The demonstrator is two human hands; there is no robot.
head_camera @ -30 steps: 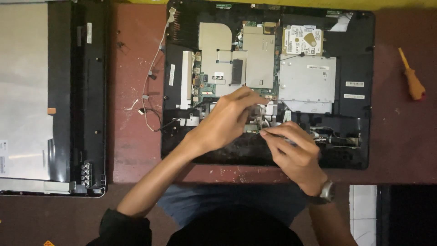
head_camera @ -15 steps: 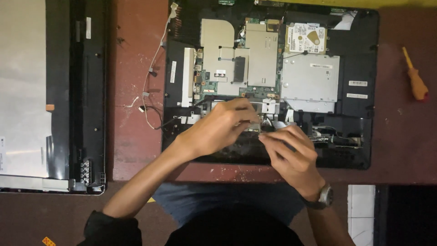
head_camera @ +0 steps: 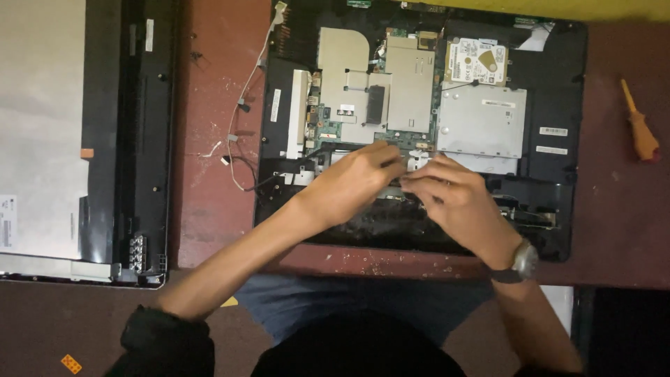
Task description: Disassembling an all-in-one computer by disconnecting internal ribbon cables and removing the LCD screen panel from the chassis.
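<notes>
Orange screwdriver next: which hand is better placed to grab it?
Right, probably. The screwdriver lies at the table's right edge, on the right hand's side of the open laptop. The left hand would have to cross over it.

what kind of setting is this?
Likely an informal electronics repair bench: an opened laptop chassis with its boards bared, a detached screen panel and an orange screwdriver on a worn reddish table.

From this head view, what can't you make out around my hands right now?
- Head view: the small part between left hand and right hand, covered by the fingers.
- Open laptop base: board area under both hands hidden.
- Screen panel: cut off by the left edge.
- Loose screws: too small and dim to tell.
</notes>
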